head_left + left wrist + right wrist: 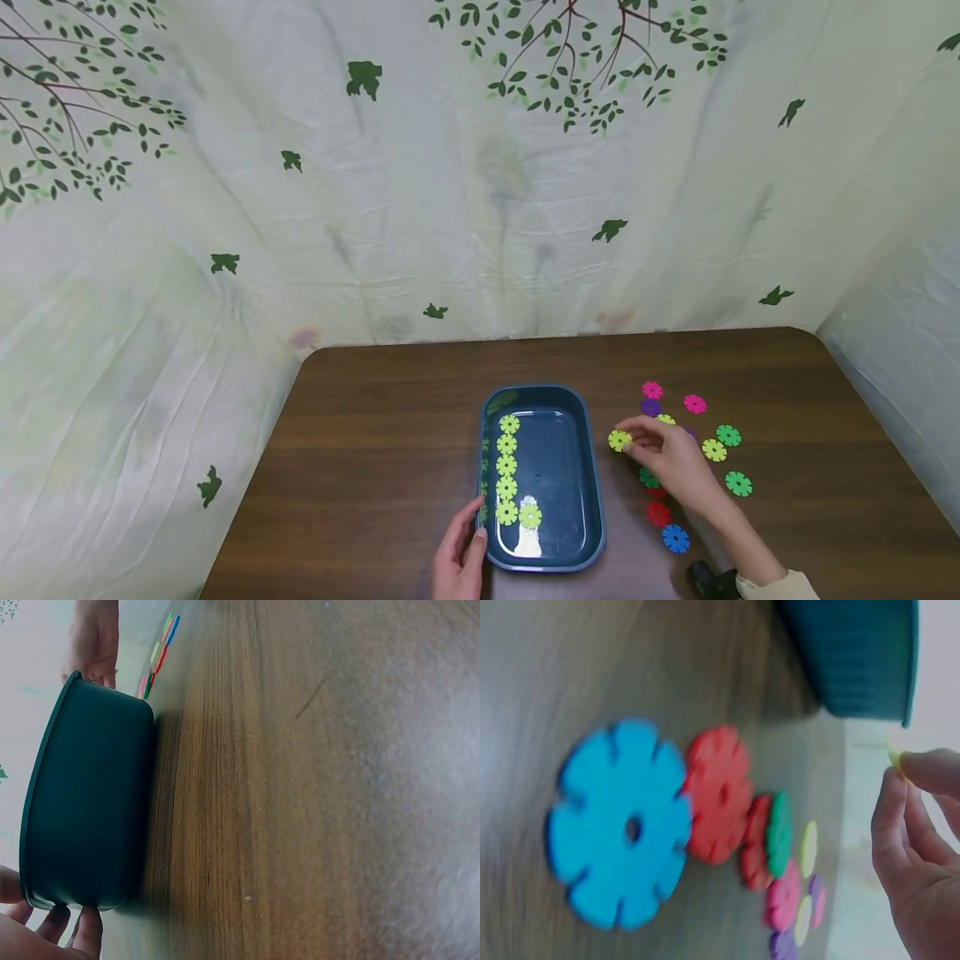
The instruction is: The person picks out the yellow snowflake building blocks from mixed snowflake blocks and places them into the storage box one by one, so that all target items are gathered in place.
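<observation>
My right hand (675, 462) pinches a yellow flower-shaped disc (618, 440) between thumb and fingertips, just right of the blue tray (594, 483). In the right wrist view only a thin yellow edge of that disc (897, 760) shows. My left hand (461, 554) grips the tray's left side near its front corner, thumb by the rim and fingers against the outer wall in the left wrist view. Inside the tray, several yellow discs (507, 465) form a column along the left side. One more yellow disc (530, 516) lies right of the column's front end.
Loose discs lie right of the tray: blue (676, 538), red (658, 513), green (738, 483), pink (695, 404), purple (650, 407) and yellow (714, 450). Some overlap or hide behind my right hand. A black object (705, 579) is at my right wrist. A printed curtain (480, 250) hangs behind the table.
</observation>
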A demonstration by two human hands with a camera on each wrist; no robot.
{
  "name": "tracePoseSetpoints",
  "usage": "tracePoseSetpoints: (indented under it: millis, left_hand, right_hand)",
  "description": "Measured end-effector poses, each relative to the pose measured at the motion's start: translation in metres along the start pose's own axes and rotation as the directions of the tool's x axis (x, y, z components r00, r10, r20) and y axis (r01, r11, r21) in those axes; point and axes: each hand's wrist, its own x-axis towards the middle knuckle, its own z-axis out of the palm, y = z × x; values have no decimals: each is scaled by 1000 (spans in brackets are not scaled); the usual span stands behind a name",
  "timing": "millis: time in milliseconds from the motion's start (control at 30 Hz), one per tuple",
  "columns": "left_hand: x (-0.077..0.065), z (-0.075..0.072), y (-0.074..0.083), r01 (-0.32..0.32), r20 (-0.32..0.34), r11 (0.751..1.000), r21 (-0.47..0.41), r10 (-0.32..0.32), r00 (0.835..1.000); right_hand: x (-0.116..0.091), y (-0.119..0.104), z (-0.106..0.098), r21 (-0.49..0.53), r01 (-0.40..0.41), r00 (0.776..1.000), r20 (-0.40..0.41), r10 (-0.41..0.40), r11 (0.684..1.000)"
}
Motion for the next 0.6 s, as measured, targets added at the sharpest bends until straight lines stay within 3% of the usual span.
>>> tracePoseSetpoints:
  millis: [300,600]
  left_hand:
    - [-1,0,1,16,4,1000,13,-16,1000]
    - [0,0,3,35,1,999,42,-35,999]
  right_hand:
    - [-8,-25,12,205,54,995,-97,-35,977]
    - [-12,-40,28,271,22,997,-72,-3,962]
